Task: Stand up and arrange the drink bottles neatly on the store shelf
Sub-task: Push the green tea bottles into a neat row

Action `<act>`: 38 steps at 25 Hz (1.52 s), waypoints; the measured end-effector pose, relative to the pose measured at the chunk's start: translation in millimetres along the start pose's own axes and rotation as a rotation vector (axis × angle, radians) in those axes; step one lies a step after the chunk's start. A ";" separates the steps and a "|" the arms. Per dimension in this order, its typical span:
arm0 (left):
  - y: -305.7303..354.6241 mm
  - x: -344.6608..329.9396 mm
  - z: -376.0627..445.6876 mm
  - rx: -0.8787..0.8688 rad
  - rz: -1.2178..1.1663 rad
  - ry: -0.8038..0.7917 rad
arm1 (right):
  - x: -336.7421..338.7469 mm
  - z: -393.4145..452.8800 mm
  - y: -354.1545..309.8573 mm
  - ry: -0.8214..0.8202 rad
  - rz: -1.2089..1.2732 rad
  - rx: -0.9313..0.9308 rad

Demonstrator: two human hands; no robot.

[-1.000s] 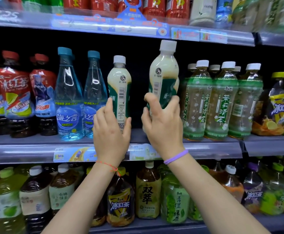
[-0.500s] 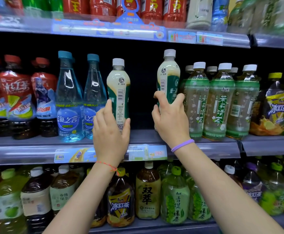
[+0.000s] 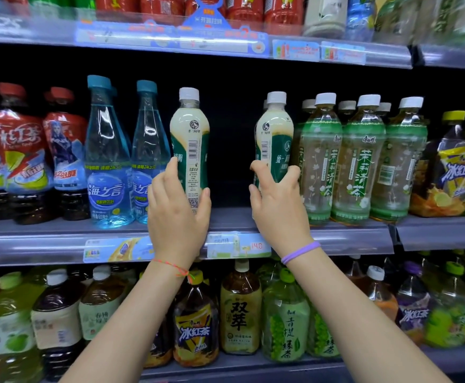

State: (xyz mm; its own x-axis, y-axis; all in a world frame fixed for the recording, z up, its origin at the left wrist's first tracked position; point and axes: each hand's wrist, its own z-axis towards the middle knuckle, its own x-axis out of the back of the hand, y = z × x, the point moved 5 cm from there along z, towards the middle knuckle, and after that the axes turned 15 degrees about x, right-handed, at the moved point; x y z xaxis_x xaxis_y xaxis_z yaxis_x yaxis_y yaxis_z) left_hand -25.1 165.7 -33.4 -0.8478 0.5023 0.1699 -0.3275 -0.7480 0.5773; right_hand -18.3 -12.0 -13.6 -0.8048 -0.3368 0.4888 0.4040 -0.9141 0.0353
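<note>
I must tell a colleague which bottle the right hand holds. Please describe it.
Look at the middle shelf. Just left of the green tea bottles stands a creamy bottle with a white cap, gripped by the right hand. Its twin is in the left hand, beside the blue bottles.

An open gap between the two milky bottles (image 3: pixel 189 150) (image 3: pixel 274 145); green tea bottles (image 3: pixel 358 161) crowd the right.

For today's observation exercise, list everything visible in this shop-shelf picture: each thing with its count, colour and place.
milk tea bottles: two gripped, cream-green, middle shelf centre
blue water bottles: two in front, middle shelf, left of centre
red iced tea bottles: several, middle shelf left
green jasmine tea bottles: three in front, more behind, right
yellow-label bottle: one, far right
price tag: one, shelf edge
lower-shelf bottles: many, mixed
left hand: grips left milk tea
right hand: grips right milk tea
</note>
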 end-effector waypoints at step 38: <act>36.8 -48.1 55.8 0.148 0.350 -0.266 | -37.4 -42.5 -57.5 -0.046 -0.154 0.138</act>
State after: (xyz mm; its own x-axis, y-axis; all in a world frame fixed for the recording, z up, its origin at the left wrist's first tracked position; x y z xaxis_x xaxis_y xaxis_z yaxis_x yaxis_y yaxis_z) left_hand 26.9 138.2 24.2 -0.7540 0.3387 0.5628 0.0388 -0.8324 0.5528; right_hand -29.9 43.6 -71.0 -0.8420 -0.1816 0.5079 0.3358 -0.9134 0.2301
